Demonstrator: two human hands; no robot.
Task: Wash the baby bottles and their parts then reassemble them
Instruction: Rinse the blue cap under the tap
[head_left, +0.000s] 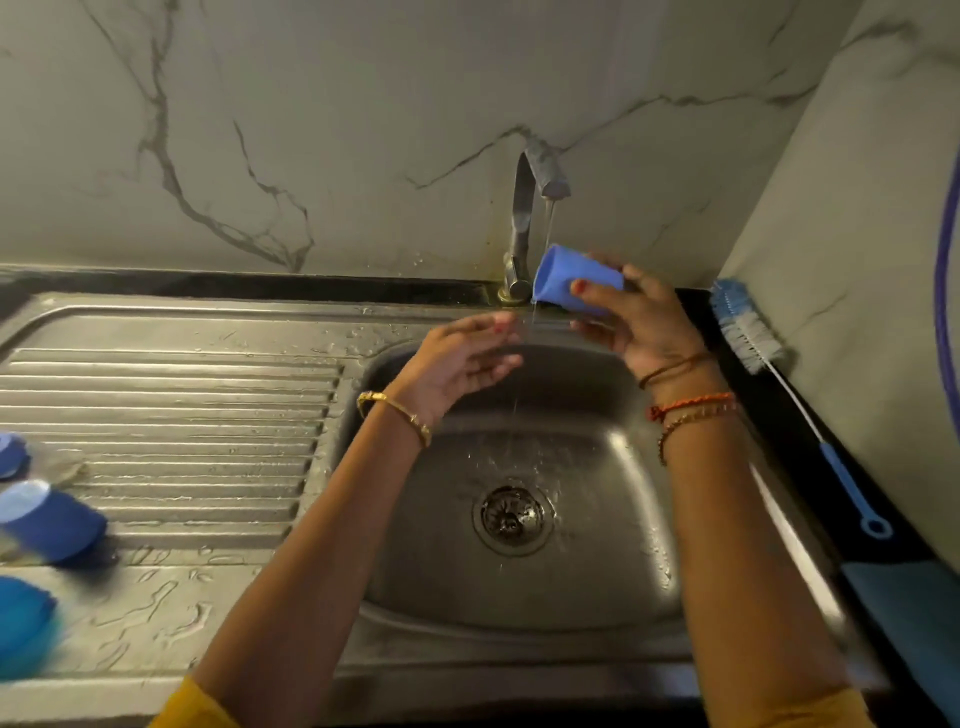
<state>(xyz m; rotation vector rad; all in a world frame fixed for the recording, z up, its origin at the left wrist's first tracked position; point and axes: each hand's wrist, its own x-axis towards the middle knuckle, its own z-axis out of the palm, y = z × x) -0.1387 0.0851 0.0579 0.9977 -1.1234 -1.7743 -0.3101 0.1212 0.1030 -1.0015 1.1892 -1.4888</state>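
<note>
Bottle cap (576, 280), a blue cup-shaped part, sits right of centre in the frame, tipped on its side under the thin stream from the tap (535, 182), so we judge we are in the rinsing step, with reassembly well ahead. Our right hand (639, 327) curls its fingers around the cap; our left hand (462, 358) hovers just beside and below it, fingers loose and holding nothing. Next we likely need to turn the cap so water runs through its inside, then set it down. Other blue parts (52, 519) lie blurred at the left edge on the ribbed steel drainboard (171, 405). Below our hands is the sink (519, 597); a bottle brush (748, 338) rests at the right, against a marbled wall (311, 130).
</note>
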